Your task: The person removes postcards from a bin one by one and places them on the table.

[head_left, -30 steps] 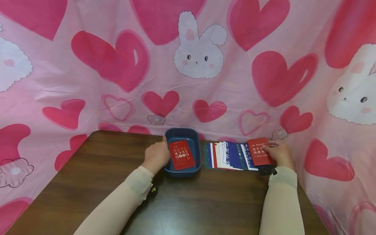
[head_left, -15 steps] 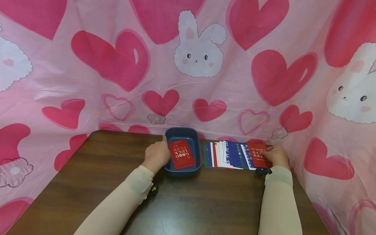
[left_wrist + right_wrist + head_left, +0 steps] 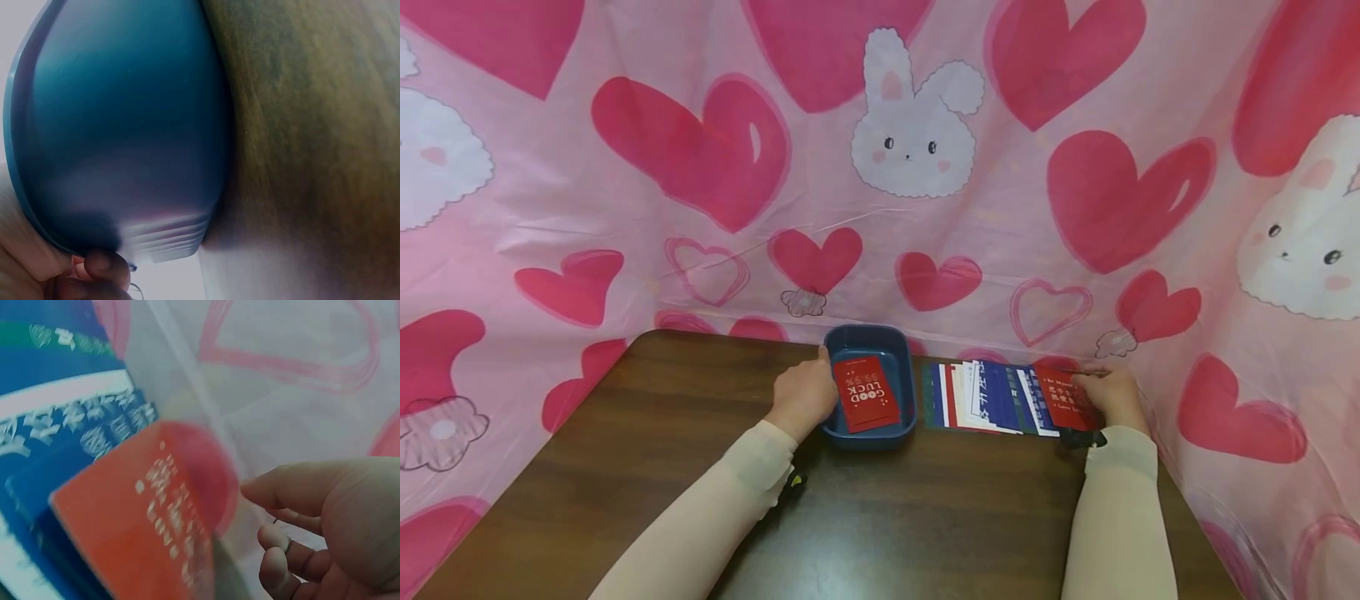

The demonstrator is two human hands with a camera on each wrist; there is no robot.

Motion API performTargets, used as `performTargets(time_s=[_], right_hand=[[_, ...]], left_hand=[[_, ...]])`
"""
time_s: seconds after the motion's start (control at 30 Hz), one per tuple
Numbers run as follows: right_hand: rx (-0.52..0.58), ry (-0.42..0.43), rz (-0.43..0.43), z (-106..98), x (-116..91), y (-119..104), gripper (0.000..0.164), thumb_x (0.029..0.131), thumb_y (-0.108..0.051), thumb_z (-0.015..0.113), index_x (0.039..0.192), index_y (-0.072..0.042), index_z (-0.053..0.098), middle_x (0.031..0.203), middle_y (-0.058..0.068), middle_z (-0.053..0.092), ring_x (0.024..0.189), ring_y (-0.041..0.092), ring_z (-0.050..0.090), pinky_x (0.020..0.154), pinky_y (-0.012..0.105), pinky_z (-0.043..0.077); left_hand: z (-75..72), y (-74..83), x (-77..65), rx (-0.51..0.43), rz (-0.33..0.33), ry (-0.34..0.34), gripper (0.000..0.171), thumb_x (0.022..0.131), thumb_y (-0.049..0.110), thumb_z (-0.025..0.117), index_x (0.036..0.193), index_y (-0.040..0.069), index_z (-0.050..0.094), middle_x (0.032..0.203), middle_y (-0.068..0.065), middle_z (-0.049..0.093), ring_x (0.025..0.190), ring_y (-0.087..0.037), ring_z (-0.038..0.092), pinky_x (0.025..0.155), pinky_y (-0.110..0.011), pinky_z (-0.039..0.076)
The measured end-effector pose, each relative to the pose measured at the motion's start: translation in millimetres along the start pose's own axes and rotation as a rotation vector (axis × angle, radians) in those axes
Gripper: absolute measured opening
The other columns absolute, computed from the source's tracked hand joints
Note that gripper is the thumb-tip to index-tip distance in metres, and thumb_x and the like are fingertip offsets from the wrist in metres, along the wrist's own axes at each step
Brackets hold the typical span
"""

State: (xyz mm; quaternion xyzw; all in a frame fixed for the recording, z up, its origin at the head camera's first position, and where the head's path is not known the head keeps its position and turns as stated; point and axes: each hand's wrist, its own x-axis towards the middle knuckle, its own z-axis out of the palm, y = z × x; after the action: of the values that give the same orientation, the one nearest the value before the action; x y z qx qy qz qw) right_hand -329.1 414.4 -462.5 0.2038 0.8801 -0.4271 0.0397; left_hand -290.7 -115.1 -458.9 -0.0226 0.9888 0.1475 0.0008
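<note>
My left hand [image 3: 805, 396] grips the left rim of a dark blue plastic tub [image 3: 907, 400], fingers curled at its edge in the left wrist view. Red cards [image 3: 867, 396] lettered "GOOD LUCK" lie inside the tub. Farther right, a row of overlapping cards [image 3: 992, 396] in blue, white, red and green lies fanned out. A red card [image 3: 131, 519] with white lettering rests over the row's right end. Beside that card is my right hand [image 3: 350, 519], its thumb tip just off the card's edge and its fingers loosely bent with nothing between them.
Everything stands near the back edge of a dark brown wooden table [image 3: 880, 517]. A pink curtain [image 3: 917, 225] with hearts and rabbits hangs close behind and along the sides.
The red card at the right, earlier raised in my right hand, came down onto the end of the row. The right hand has let go of it. My left hand stays at the tub.
</note>
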Motion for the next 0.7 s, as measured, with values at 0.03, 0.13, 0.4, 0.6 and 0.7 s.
performTargets(time_s=[0.03, 0.13, 0.4, 0.6, 0.7], right_hand=[[0.002, 0.004, -0.015, -0.5, -1.8, -4.0, 0.07, 0.112, -0.042, 0.067, 0.168, -0.003, 0.052, 0.165, 0.035, 0.052, 0.136, 0.05, 0.057, 0.112, 0.068, 0.06], [-0.022, -0.001, -0.05, 0.2, -12.4, -23.2, 0.072, 0.112, -0.051, 0.065, 0.168, -0.007, 0.054, 0.165, 0.032, 0.053, 0.14, 0.049, 0.054, 0.11, 0.065, 0.062], [-0.172, -0.044, -0.394, 34.7, -47.9, -101.6, 0.051, 0.114, -0.038, 0.068, 0.147, 0.001, 0.068, 0.137, 0.031, 0.073, 0.119, 0.042, 0.07, 0.099, 0.052, 0.062], [-0.222, -0.151, -0.571, 83.7, -72.2, -151.6, 0.044, 0.109, -0.032, 0.075, 0.139, 0.0, 0.075, 0.118, 0.021, 0.08, 0.1, 0.029, 0.071, 0.081, 0.03, 0.057], [-0.197, -0.228, -0.62, 109.7, -83.0, -172.3, 0.044, 0.108, -0.03, 0.076, 0.139, 0.002, 0.075, 0.117, 0.022, 0.081, 0.1, 0.033, 0.074, 0.082, 0.032, 0.059]], left_hand=[[-0.4, -0.1, 0.2, -0.001, 0.001, -0.001, 0.074, 0.109, 0.031, 0.066, 0.174, 0.003, 0.043, 0.112, -0.02, 0.082, 0.083, -0.034, 0.073, 0.073, -0.051, 0.066], [-1.0, -0.6, 0.6, -0.005, 0.005, -0.008, 0.075, 0.109, 0.032, 0.067, 0.174, 0.002, 0.043, 0.115, -0.02, 0.082, 0.083, -0.033, 0.073, 0.074, -0.051, 0.067], [-0.5, -0.9, 1.5, -0.002, 0.005, -0.017, 0.074, 0.109, 0.03, 0.068, 0.174, 0.004, 0.044, 0.115, -0.019, 0.082, 0.084, -0.032, 0.072, 0.075, -0.051, 0.067], [-1.7, 0.0, 1.7, -0.017, 0.01, -0.023, 0.075, 0.109, 0.032, 0.07, 0.173, 0.004, 0.044, 0.12, -0.019, 0.082, 0.085, -0.032, 0.073, 0.077, -0.051, 0.067], [-4.1, -0.2, 1.6, -0.023, 0.003, -0.023, 0.075, 0.108, 0.032, 0.07, 0.173, 0.004, 0.044, 0.118, -0.019, 0.082, 0.084, -0.032, 0.072, 0.077, -0.05, 0.067]])
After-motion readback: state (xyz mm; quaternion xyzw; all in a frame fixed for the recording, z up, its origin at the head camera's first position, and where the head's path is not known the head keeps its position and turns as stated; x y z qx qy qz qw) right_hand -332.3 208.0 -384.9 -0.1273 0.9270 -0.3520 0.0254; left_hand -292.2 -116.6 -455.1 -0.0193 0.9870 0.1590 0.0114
